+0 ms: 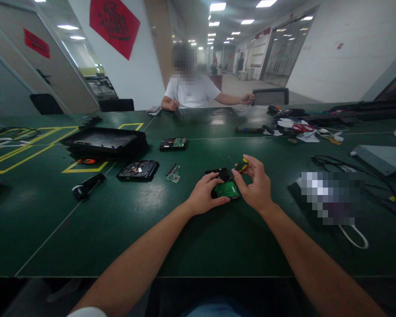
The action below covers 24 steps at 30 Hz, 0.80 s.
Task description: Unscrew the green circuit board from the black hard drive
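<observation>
lying under left hand: hard drive

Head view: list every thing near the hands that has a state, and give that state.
Left hand: braced around the near drive
Right hand: closed on the screwdriver
Near drive: flat, green board showing
Screwdriver: held over the near drive's edge
Loose circuit board: lying apart from the drives
Left drive: flat, no green board visible
Far drive: flat, green board showing
</observation>
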Tool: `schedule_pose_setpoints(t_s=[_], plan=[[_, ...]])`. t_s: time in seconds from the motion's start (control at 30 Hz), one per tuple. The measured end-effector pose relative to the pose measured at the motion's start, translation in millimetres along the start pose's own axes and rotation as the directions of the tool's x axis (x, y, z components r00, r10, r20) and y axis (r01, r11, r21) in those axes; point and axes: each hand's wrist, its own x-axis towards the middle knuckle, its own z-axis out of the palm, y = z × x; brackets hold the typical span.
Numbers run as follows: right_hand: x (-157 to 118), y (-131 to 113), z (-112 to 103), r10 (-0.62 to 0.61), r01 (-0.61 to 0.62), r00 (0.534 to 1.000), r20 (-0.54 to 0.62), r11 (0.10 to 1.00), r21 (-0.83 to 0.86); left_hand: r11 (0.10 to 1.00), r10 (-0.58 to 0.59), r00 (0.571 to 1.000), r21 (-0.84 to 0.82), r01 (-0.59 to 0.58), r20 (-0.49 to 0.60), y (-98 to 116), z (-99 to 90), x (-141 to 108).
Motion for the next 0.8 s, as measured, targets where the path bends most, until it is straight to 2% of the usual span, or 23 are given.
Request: schedule_pose_setpoints(t_s=[0.43, 0.67, 0.8], plan=[[2.7, -7.8, -2.5, -0.058, 0.057, 0.998, -0.007, 0.994, -0.097, 1.000, -0.002, 1.000, -0.001, 0.002, -0.001, 0.9, -1.1, 0.5], [2.2, -11.7, -1.2, -0.024, 0.025, 1.000, 0.016, 1.000, -0.017, 1.000, -0.011, 1.000, 0.000, 0.011, -0.006, 1.7, -0.3, 0.3], [3.5, -11.9, -0.9, -0.071, 0.069, 0.997, -0.026, 0.993, -0.100, 1.000, -0.001, 1.000, 0.007, 0.001, -0.001, 0.0, 0.2, 0.2]])
